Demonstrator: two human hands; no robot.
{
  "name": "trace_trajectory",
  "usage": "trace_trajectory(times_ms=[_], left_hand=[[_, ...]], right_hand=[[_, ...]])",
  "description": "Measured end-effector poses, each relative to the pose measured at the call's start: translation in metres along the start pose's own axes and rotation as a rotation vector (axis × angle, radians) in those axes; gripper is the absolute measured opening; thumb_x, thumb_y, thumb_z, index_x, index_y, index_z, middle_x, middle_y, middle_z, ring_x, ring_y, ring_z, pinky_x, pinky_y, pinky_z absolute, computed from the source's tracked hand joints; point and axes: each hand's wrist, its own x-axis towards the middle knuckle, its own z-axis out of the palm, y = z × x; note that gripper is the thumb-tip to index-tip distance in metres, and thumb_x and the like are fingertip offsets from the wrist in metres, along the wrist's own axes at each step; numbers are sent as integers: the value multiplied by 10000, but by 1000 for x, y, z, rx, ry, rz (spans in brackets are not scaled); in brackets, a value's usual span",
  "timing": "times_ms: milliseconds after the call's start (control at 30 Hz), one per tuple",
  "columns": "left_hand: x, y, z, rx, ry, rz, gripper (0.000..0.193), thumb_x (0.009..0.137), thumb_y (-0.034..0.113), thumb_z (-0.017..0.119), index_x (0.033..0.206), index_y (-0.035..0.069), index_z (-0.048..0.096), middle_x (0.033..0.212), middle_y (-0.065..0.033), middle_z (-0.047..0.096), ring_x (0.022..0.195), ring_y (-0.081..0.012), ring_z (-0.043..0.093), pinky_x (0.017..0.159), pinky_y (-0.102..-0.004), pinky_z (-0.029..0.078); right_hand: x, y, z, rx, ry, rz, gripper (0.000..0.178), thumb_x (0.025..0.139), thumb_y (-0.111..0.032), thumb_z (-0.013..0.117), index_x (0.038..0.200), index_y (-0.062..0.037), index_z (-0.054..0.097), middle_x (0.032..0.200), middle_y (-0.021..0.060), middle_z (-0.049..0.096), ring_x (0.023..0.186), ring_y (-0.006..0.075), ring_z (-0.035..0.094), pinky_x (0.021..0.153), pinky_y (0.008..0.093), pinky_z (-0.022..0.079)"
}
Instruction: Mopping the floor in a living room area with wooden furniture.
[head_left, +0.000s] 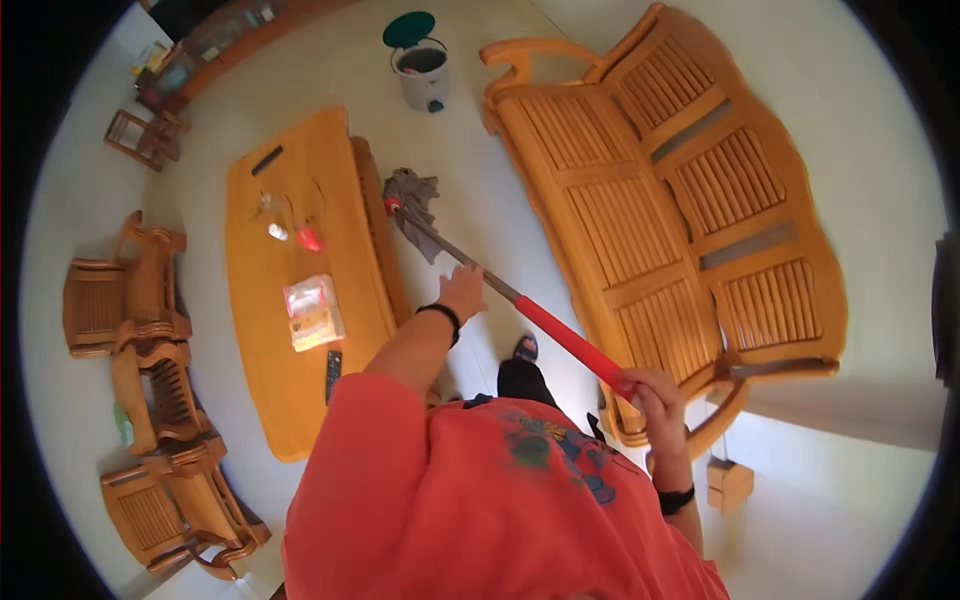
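Observation:
A mop slants across the floor between the coffee table and the bench, with a red grip on its metal pole and a grey cloth head lying by the table's side. My left hand is closed round the bare metal part of the pole. Higher up, my right hand grips the end of the red sleeve, close to the bench's near armrest.
The wooden coffee table on the left carries remotes and small packs. On the right runs a long slatted bench. Beyond stands a bin with its green lid raised. Wooden chairs line the far left.

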Motion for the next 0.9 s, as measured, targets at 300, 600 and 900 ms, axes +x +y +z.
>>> trace_trajectory(times_ms=[300, 600, 900], left_hand=[[-76, -167, 26, -154, -456, -9, 506, 802, 427, 649, 1131, 46, 605, 1074, -192, 640, 990, -352, 609, 845, -402, 496], [-161, -220, 47, -559, -535, -667, 525, 778, 490, 641, 1004, 17, 675, 1032, -205, 661, 1045, -349, 600, 911, -410, 465], [-54, -317, 51, -719, -348, -600, 495, 796, 455, 598, 1074, 48, 634, 1084, -201, 631, 1016, -353, 600, 903, -420, 468]], right_hand=[[155, 116, -80, 106, 83, 26, 263, 934, -127, 441, 1043, 31, 621, 940, 102, 636, 888, 177, 596, 755, 291, 506], [279, 45, -109, 126, 443, 187, 266, 910, -208, 497, 1032, -4, 615, 867, 69, 621, 809, 182, 615, 658, 288, 504], [309, 137, -157, 439, 1086, 497, 115, 855, -164, 501, 872, -76, 572, 790, 65, 584, 691, 187, 597, 564, 282, 507]])
